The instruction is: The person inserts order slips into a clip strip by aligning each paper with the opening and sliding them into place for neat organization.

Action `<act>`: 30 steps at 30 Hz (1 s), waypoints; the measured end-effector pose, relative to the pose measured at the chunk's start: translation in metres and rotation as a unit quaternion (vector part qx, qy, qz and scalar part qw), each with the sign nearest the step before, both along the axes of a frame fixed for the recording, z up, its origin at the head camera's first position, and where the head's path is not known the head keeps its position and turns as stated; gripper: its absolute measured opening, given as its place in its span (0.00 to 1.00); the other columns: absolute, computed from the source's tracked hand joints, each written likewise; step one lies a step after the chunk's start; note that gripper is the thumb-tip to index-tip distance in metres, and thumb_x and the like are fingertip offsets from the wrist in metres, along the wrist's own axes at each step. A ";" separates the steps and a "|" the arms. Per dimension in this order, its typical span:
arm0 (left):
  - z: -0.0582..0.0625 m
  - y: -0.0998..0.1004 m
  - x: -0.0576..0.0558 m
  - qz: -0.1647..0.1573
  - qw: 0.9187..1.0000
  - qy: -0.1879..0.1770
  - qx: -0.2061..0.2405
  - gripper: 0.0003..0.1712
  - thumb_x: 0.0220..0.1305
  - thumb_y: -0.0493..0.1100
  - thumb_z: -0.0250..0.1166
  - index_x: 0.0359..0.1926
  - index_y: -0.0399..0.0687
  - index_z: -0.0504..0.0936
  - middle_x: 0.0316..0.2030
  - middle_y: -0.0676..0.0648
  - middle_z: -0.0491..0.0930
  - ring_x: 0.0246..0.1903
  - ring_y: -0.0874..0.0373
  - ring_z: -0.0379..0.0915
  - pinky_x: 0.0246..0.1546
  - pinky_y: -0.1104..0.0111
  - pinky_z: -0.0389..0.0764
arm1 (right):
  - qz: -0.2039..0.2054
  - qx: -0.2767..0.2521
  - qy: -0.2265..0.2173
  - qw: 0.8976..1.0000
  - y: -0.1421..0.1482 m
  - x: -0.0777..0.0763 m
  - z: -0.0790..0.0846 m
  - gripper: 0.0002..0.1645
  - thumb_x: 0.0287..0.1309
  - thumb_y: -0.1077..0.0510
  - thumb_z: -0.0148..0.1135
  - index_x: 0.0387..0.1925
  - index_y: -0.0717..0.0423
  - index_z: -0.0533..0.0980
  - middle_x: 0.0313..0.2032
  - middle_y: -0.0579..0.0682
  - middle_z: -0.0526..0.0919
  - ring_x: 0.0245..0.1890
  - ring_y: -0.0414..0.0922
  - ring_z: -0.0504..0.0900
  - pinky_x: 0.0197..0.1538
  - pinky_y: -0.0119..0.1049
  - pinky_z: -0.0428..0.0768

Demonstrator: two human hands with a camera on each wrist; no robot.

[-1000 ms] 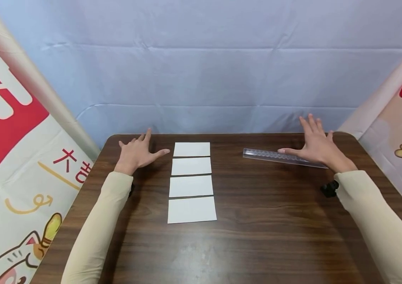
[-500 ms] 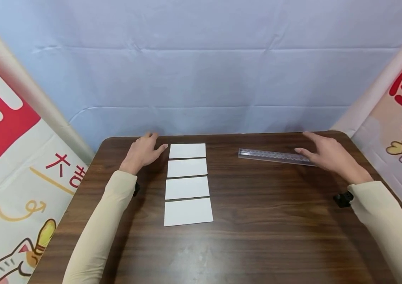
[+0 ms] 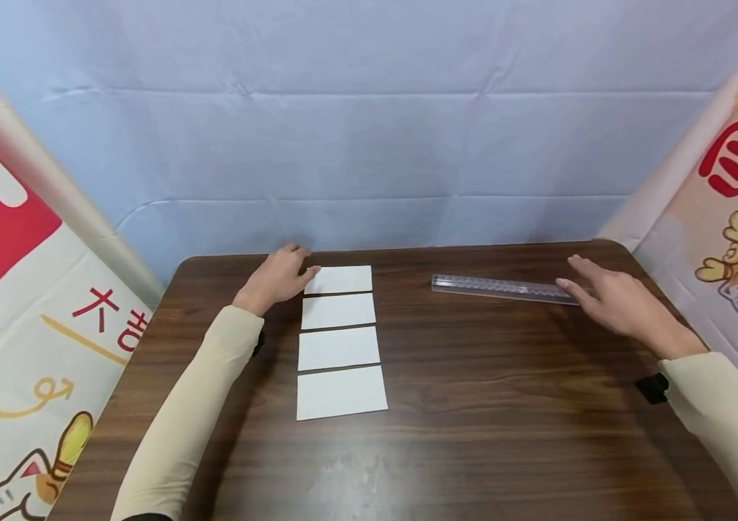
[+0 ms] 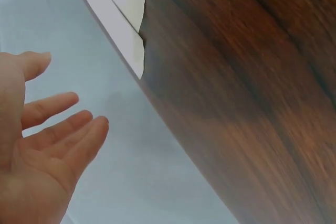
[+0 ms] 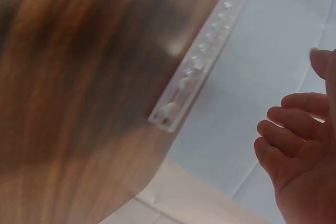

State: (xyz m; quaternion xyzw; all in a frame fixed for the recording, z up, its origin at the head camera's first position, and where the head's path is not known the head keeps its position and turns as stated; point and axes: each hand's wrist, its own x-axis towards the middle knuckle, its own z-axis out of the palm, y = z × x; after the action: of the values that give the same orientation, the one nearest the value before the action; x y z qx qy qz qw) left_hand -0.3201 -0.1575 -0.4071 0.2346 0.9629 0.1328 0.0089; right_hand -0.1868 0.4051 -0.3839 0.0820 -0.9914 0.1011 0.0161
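Several white rectangular cards point(image 3: 338, 349) lie in a column on the left half of the wooden table point(image 3: 473, 405). My left hand point(image 3: 278, 276) hovers by the farthest card point(image 3: 343, 278), thumb tip overlapping its corner in the head view; in the left wrist view its fingers are relaxed with nothing between them. A clear plastic box-like strip point(image 3: 499, 286), long and narrow with a row of small round shapes inside, lies near the back right. My right hand point(image 3: 626, 302) is over its right end, holding nothing, its fingers loosely bent in the right wrist view.
A pale blue cloth point(image 3: 369, 159) hangs behind the table's back edge. Printed banners with cartoon cats stand on the left point(image 3: 17, 325) and right point(image 3: 734, 239). A small black device point(image 3: 652, 388) sits at the right wrist.
My left hand has moved right toward the farthest card, fingers less spread. My right hand has drawn back and right, its spread fingers coming closer together. The head view has shifted slightly.
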 end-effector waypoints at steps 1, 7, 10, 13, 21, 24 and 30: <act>-0.001 0.002 -0.001 -0.003 1.000 -0.001 -0.002 0.33 0.82 0.55 0.56 0.72 0.32 0.72 0.71 0.31 0.71 0.70 0.36 0.71 0.70 0.43 0.78 | 0.000 0.001 -0.004 1.000 0.003 0.001 -0.003 0.44 0.83 0.39 0.44 0.79 0.71 0.57 0.74 0.78 0.62 0.61 0.77 0.76 0.59 0.75 0.76; -0.010 0.010 -0.004 -0.006 1.000 -0.007 -0.022 0.35 0.82 0.57 0.54 0.75 0.36 0.69 0.73 0.33 0.69 0.70 0.37 0.72 0.68 0.43 0.79 | 0.015 0.014 -0.009 1.000 0.014 0.007 -0.018 0.38 0.86 0.45 0.36 0.77 0.73 0.59 0.74 0.77 0.63 0.70 0.77 0.67 0.68 0.75 0.70; -0.014 0.015 -0.005 -0.007 1.000 -0.011 -0.028 0.36 0.83 0.58 0.52 0.77 0.38 0.67 0.75 0.34 0.67 0.70 0.37 0.72 0.69 0.43 0.79 | 0.015 0.013 -0.016 1.000 0.020 0.009 -0.024 0.38 0.87 0.45 0.35 0.78 0.72 0.58 0.75 0.75 0.62 0.71 0.77 0.65 0.69 0.74 0.68; -0.017 0.020 -0.007 -0.013 0.999 -0.013 -0.031 0.36 0.83 0.59 0.51 0.78 0.38 0.66 0.76 0.33 0.66 0.70 0.37 0.72 0.70 0.44 0.78 | 0.014 0.006 -0.016 1.000 0.026 0.011 -0.029 0.37 0.87 0.46 0.35 0.79 0.71 0.56 0.76 0.75 0.61 0.72 0.77 0.64 0.69 0.74 0.67; -0.025 0.034 -0.012 -0.037 0.999 -0.015 -0.036 0.34 0.84 0.56 0.50 0.76 0.35 0.67 0.75 0.33 0.68 0.67 0.38 0.76 0.70 0.46 0.79 | 0.019 -0.005 -0.015 1.000 0.041 0.019 -0.044 0.37 0.87 0.47 0.35 0.80 0.71 0.54 0.77 0.75 0.59 0.72 0.77 0.64 0.67 0.73 0.69; -0.027 0.037 -0.014 -0.039 0.998 -0.013 -0.038 0.33 0.84 0.54 0.50 0.76 0.36 0.68 0.74 0.34 0.69 0.66 0.39 0.77 0.68 0.47 0.80 | 0.024 -0.009 -0.029 0.999 0.044 0.022 -0.050 0.37 0.87 0.47 0.36 0.81 0.70 0.51 0.79 0.74 0.55 0.76 0.75 0.59 0.69 0.73 0.67; -0.029 0.043 -0.018 -0.049 0.998 0.000 -0.044 0.33 0.83 0.55 0.52 0.76 0.37 0.69 0.75 0.35 0.69 0.70 0.39 0.73 0.70 0.46 0.79 | 0.031 -0.011 -0.036 0.999 0.054 0.030 -0.058 0.37 0.87 0.48 0.38 0.81 0.70 0.50 0.80 0.74 0.51 0.81 0.71 0.51 0.74 0.72 0.60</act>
State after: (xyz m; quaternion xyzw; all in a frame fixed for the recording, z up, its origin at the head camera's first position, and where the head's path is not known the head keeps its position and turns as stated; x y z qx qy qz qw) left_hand -0.3380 -0.1143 -0.4366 0.2810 0.9551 0.0901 0.0261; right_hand -0.1570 0.4587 -0.4424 0.1084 -0.9871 0.1156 -0.0216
